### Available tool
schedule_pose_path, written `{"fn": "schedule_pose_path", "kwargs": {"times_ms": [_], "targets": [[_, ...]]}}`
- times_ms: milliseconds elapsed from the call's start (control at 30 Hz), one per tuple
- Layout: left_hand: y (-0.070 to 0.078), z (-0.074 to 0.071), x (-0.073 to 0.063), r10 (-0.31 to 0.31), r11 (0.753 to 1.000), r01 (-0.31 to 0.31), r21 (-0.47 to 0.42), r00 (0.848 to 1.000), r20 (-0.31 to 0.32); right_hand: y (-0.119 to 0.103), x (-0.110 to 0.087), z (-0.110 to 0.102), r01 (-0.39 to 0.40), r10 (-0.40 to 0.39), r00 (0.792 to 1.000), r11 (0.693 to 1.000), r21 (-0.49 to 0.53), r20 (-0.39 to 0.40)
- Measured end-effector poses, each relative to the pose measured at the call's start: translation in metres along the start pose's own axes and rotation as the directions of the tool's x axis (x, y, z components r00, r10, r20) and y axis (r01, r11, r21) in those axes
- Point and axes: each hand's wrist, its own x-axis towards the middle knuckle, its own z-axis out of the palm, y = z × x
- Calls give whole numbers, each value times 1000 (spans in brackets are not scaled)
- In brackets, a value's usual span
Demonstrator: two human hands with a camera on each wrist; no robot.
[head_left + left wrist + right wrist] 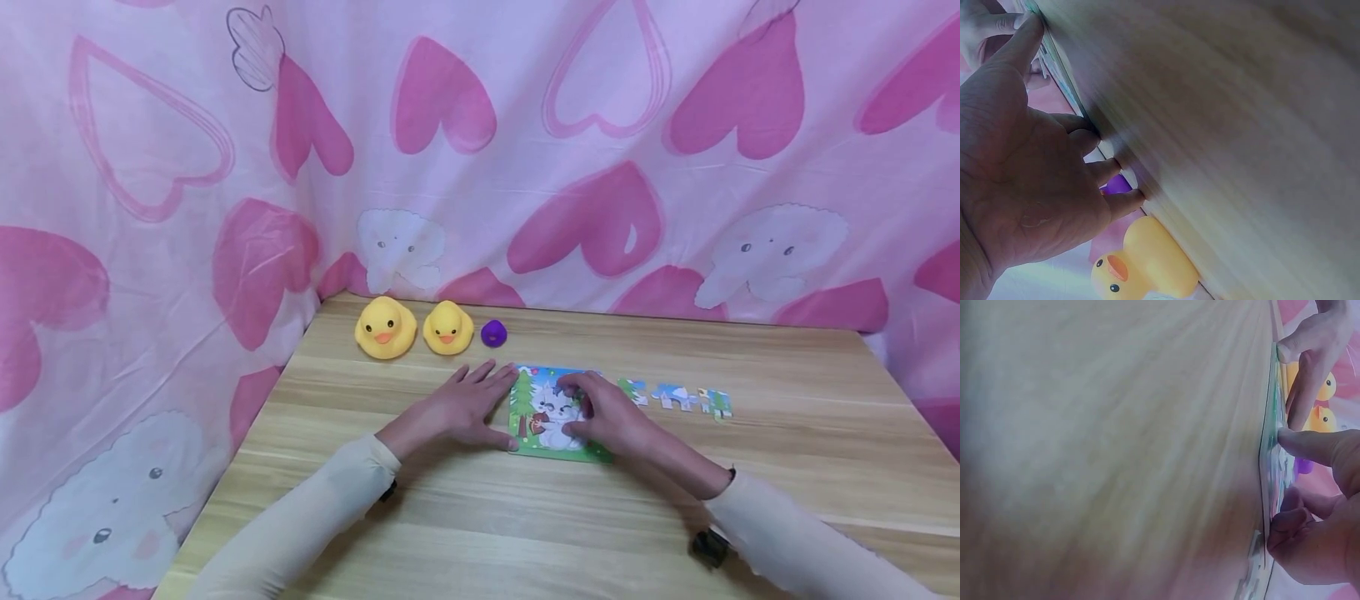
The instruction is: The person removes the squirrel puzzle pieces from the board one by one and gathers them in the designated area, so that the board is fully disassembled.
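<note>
A jigsaw puzzle (551,417) with a white cartoon animal, a green tree and a green lower border lies flat on the wooden table. My left hand (474,406) rests at its left side, fingers spread, with the thumb and index finger touching its edge. Over the puzzle's right part is my right hand (609,414), thumb and bent fingers touching the surface some way apart. Whether a piece sits between them is hidden by the hand. To the right lie loose puzzle pieces: a green one (633,390), a bluish-white one (675,396) and a green-and-blue one (716,402).
Behind the puzzle, a large yellow duck (385,329), a smaller yellow duck (447,329) and a tiny purple duck (493,334) stand in a row. A pink heart-patterned curtain (480,208) hangs along the back and left edges of the wooden table (525,533).
</note>
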Motion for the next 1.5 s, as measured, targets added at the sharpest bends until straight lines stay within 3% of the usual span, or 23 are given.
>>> {"fn": "schedule_pose_path", "kwargs": {"times_ms": [433, 667, 833, 1167, 1300, 1500], "targets": [[0, 1, 1, 8, 1000, -8, 2, 1000, 0, 2, 0, -4, 54, -55, 998, 997, -62, -18], [2, -1, -1, 7, 1000, -7, 1, 1000, -3, 6, -5, -9, 61, -62, 997, 998, -35, -41], [1, -1, 0, 9, 1000, -9, 9, 1000, -3, 21, -24, -30, 128, -129, 989, 992, -8, -77], [2, -1, -2, -5, 1000, 5, -2, 1000, 6, 80, -83, -86, 212, -232, 964, 965, -154, -131], [2, -2, -2, -2, 1000, 2, 1, 1000, 9, 95, -99, -93, 185, -207, 972, 966, -180, -111], [3, -2, -1, -7, 1000, 7, 1, 1000, 9, 106, -106, -90, 163, -183, 979, 968, -192, -94]]}}
